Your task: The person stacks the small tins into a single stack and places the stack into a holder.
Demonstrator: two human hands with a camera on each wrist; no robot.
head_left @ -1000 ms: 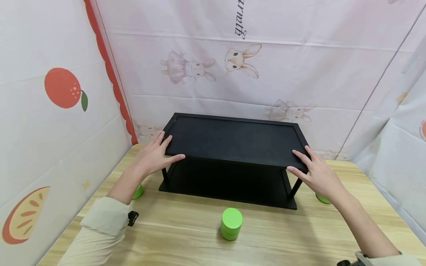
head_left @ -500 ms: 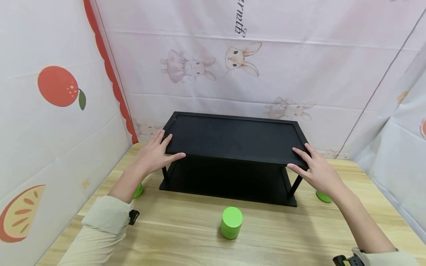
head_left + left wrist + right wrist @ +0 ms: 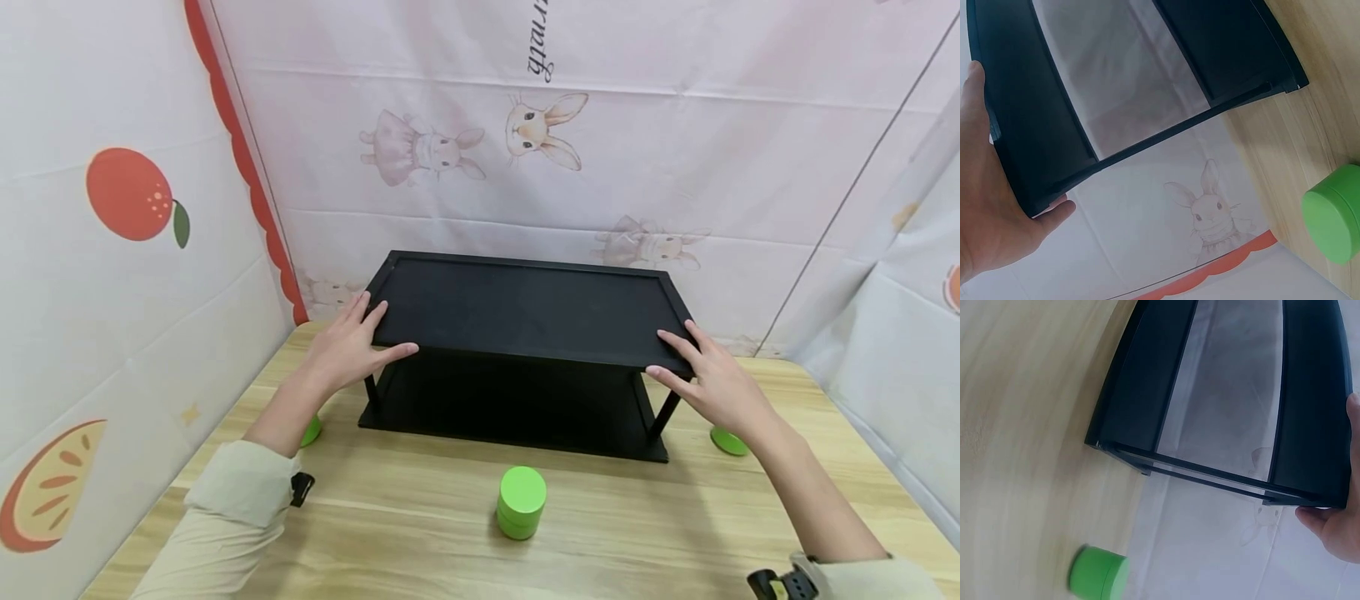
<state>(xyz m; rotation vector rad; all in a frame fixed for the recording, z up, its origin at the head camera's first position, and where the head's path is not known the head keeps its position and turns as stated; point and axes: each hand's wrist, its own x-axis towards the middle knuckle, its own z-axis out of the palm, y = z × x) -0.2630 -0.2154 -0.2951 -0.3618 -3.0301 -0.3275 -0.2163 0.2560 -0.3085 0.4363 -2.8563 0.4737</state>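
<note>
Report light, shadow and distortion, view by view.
Head: bright, soft light, faint shadows on the wooden tabletop, the lower tier of the black two-tier shelf almost detail-free in the dark; left wrist: dimmer, bluish, hazy, the shelf's outer edges bowed; right wrist: similarly dim and hazy, the shelf's outer edges curved too.

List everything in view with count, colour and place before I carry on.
Table: 1, light wood, lower half of head view
Two-tier rack: 1, black, on the table
Cylinders: 3, green, one before the rack, one beyond each end
Back cloth: 1, pinkish with rabbit prints, behind the rack
Left cloth: 1, white with fruit prints, left
Right cloth: 1, whitish, right
Wrist gear: 2, mostly black, one each side
Sleeves: 2, pale beige, lower corners
Left hand: 1, bare, gripping the rack's front left corner
Right hand: 1, bare, gripping its front right corner
</note>
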